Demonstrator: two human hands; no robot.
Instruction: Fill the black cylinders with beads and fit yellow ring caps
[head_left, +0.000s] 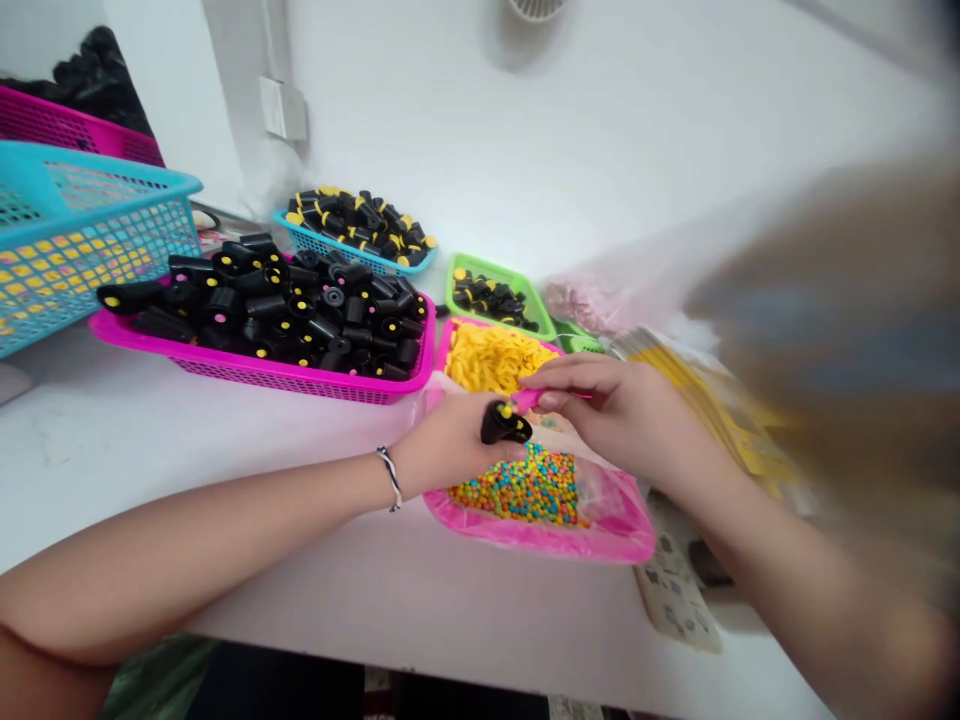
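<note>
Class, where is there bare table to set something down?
Two patches: white table between the magenta basket of black parts and the left forearm, and the strip between the pink tray and the table's near edge. Crowded: behind the tray, by the green basket, and right of it, by yellow packets.

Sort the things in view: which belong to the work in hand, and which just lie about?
Likely in use:
black piece, in left hand
pink piece, in right hand
coloured beads
pink tray

Likely just lying about:
patterned beige item
white wall box
</note>
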